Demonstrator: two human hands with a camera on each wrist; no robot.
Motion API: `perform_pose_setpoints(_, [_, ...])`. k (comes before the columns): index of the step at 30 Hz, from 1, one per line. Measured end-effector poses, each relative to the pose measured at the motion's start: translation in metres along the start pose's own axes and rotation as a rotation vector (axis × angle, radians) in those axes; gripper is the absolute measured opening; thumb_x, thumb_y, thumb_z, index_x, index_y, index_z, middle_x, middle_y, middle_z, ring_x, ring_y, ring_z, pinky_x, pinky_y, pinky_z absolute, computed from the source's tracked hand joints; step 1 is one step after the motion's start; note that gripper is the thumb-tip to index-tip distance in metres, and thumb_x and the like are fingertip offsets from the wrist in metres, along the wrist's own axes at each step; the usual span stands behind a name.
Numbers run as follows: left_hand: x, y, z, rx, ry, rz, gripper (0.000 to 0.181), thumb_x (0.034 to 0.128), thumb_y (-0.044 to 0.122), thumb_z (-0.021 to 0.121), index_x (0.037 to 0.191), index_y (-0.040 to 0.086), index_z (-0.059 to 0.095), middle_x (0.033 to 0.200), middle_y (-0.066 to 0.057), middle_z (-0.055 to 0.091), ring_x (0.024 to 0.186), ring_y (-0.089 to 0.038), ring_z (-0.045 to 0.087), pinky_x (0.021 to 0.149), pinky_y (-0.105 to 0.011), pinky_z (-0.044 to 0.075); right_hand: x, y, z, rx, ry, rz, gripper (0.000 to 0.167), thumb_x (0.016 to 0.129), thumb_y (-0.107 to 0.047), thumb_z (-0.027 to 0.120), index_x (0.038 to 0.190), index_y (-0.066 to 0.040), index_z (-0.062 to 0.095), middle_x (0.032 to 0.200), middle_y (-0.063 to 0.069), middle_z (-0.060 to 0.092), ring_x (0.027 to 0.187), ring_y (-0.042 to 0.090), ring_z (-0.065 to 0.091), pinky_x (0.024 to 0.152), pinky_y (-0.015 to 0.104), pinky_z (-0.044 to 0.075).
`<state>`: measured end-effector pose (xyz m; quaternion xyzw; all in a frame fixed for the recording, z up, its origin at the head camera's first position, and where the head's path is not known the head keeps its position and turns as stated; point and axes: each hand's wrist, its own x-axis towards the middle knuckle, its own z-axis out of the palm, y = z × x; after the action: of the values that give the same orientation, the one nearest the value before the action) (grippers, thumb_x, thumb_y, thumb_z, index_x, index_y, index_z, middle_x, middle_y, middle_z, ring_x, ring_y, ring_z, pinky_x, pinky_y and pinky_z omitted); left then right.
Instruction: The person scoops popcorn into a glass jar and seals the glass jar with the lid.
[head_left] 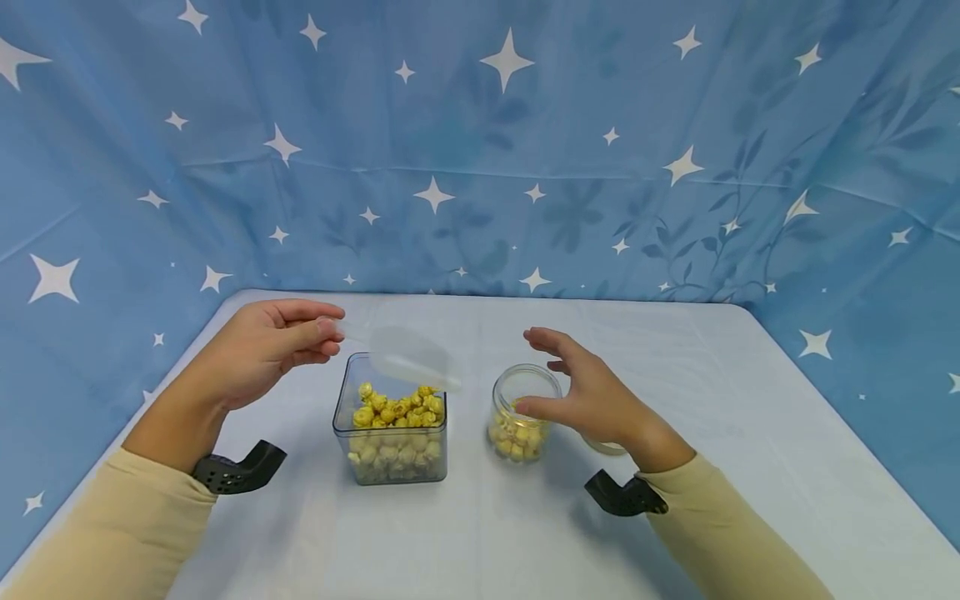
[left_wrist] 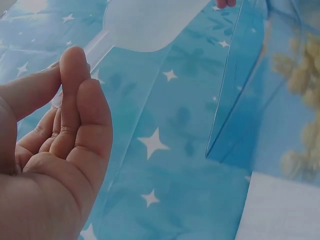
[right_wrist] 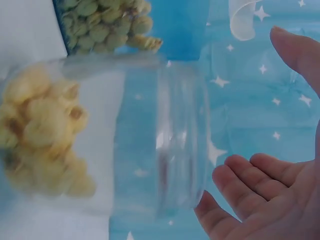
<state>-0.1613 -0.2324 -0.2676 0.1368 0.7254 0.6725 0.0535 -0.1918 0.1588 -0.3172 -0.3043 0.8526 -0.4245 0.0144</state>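
My left hand (head_left: 273, 346) pinches the handle of a translucent white scoop (head_left: 412, 357) between thumb and fingers, above the clear square container (head_left: 397, 458) holding yellow popcorn (head_left: 390, 414). In the left wrist view the scoop (left_wrist: 150, 22) extends up and away from my left hand (left_wrist: 65, 145). My right hand (head_left: 585, 392) is at the right of the round clear jar (head_left: 519, 417), thumb and fingers spread near its rim. The jar (right_wrist: 145, 140) lies beside my right hand (right_wrist: 270, 195) in the right wrist view, popcorn at its bottom; whether a fingertip touches it I cannot tell.
A round lid (head_left: 606, 447) lies on the white table (head_left: 480, 542), partly hidden under my right wrist. A blue curtain (head_left: 480, 233) with white stars hangs behind the table. The square container stands left of the jar, with a gap between them.
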Motion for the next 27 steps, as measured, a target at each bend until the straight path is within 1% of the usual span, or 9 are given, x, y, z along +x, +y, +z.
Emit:
perform_pose_setpoints(3, [-0.005,-0.001,-0.008,-0.011,0.0,0.023,0.023,0.1006,0.002,0.059,0.11,0.017,0.073,0.096,-0.004,0.071,0.085,-0.014,0.069,0.081,-0.027,0.056,0.005,-0.008,0.002,0.019,-0.017,0.002,0.088,0.081,-0.029,0.086,0.151,-0.009,0.038,0.151,0.005,0.044,0.138,0.024,0.041,0.109,0.046,0.039])
perform_pose_setpoints(8, [-0.012,-0.002,-0.02,-0.015,-0.007,0.059,0.028,0.1008,-0.003,0.056,0.11,0.017,0.073,0.097,-0.004,0.071,0.086,-0.015,0.07,0.08,-0.026,0.056,0.013,-0.019,0.007,0.053,-0.057,-0.013,0.09,0.078,-0.027,0.088,0.151,-0.008,0.038,0.152,0.007,0.043,0.138,0.025,0.042,0.11,0.046,0.038])
perform_pose_setpoints(10, [-0.014,-0.002,-0.024,-0.012,-0.002,0.067,0.028,0.1007,-0.003,0.056,0.111,0.016,0.074,0.097,-0.005,0.071,0.086,-0.015,0.07,0.08,-0.026,0.056,0.017,-0.022,0.011,0.063,-0.079,-0.015,0.092,0.078,-0.027,0.089,0.151,-0.007,0.037,0.152,0.008,0.042,0.138,0.027,0.041,0.11,0.046,0.038])
perform_pose_setpoints(14, [-0.019,-0.001,-0.03,0.006,0.015,0.064,0.03,0.1004,-0.005,0.055,0.111,0.017,0.074,0.098,-0.005,0.071,0.086,-0.014,0.07,0.08,-0.025,0.056,0.026,-0.027,0.02,0.071,-0.115,-0.006,0.096,0.076,-0.027,0.091,0.152,-0.006,0.036,0.153,0.007,0.041,0.139,0.025,0.04,0.111,0.043,0.037])
perform_pose_setpoints(18, [-0.023,0.001,-0.035,0.068,0.033,0.061,0.032,0.1002,-0.005,0.056,0.11,0.02,0.074,0.099,-0.003,0.071,0.086,-0.014,0.07,0.079,-0.024,0.056,0.033,-0.031,0.031,0.052,-0.148,0.002,0.099,0.074,-0.028,0.092,0.153,-0.008,0.035,0.154,0.005,0.041,0.14,0.022,0.04,0.111,0.041,0.038])
perform_pose_setpoints(22, [-0.026,0.004,-0.038,0.124,0.044,0.055,0.034,0.1001,-0.005,0.056,0.109,0.022,0.074,0.099,-0.002,0.071,0.086,-0.014,0.07,0.079,-0.023,0.056,0.04,-0.036,0.041,0.045,-0.196,0.005,0.1,0.076,-0.029,0.091,0.155,-0.008,0.033,0.156,0.005,0.038,0.141,0.022,0.039,0.112,0.039,0.036])
perform_pose_setpoints(25, [-0.027,0.007,-0.039,0.2,0.059,0.038,0.032,0.1004,-0.002,0.057,0.11,0.025,0.073,0.099,-0.001,0.072,0.087,-0.014,0.071,0.079,-0.023,0.055,0.045,-0.041,0.046,0.038,-0.238,0.002,0.101,0.077,-0.029,0.09,0.156,-0.007,0.03,0.158,0.006,0.035,0.142,0.024,0.038,0.113,0.039,0.035])
perform_pose_setpoints(27, [-0.028,0.009,-0.04,0.267,0.07,0.026,0.03,0.1006,0.002,0.059,0.111,0.026,0.072,0.1,0.0,0.072,0.088,-0.014,0.071,0.08,-0.023,0.055,0.048,-0.043,0.049,0.025,-0.262,-0.006,0.102,0.078,-0.03,0.089,0.157,-0.007,0.029,0.159,0.007,0.033,0.142,0.025,0.038,0.113,0.04,0.035])
